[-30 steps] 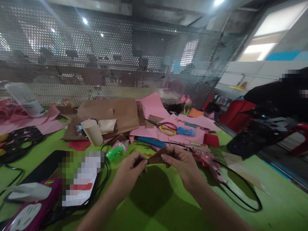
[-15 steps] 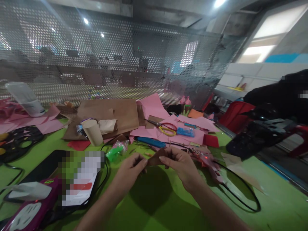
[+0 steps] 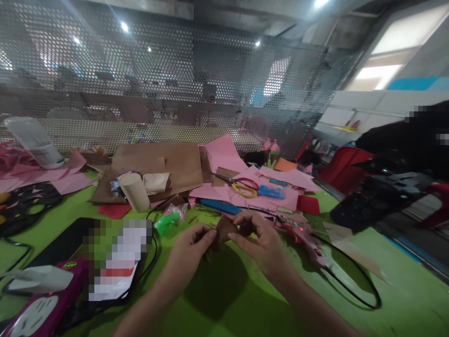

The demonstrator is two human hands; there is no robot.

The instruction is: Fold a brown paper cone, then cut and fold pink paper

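Note:
A small piece of brown paper (image 3: pixel 225 229) is held up between my two hands, above the green tabletop (image 3: pixel 217 299). My left hand (image 3: pixel 192 245) pinches its left edge between thumb and fingers. At the other side, my right hand (image 3: pixel 257 238) grips it with the thumb in front and the fingers bent behind. Just beyond the hands lie a blue cutter-like tool (image 3: pixel 220 206) and scissors (image 3: pixel 245 186) with red and yellow handles. To the right rests a pink glue gun (image 3: pixel 310 241) with a red light and a black cord.
Pink paper sheets (image 3: pixel 224 152) and brown cardboard (image 3: pixel 171 157) spread along the back. At left are a cardboard tube (image 3: pixel 135 193), a green item in clear plastic (image 3: pixel 168 221), a phone (image 3: pixel 121 262) and a purple power strip (image 3: pixel 45 304). A dark-clothed person (image 3: pixel 414 135) is at right.
The brown paper has turned and now shows a wider, more upright face. My right hand has shifted slightly left, closer to my left hand. Other things keep their places.

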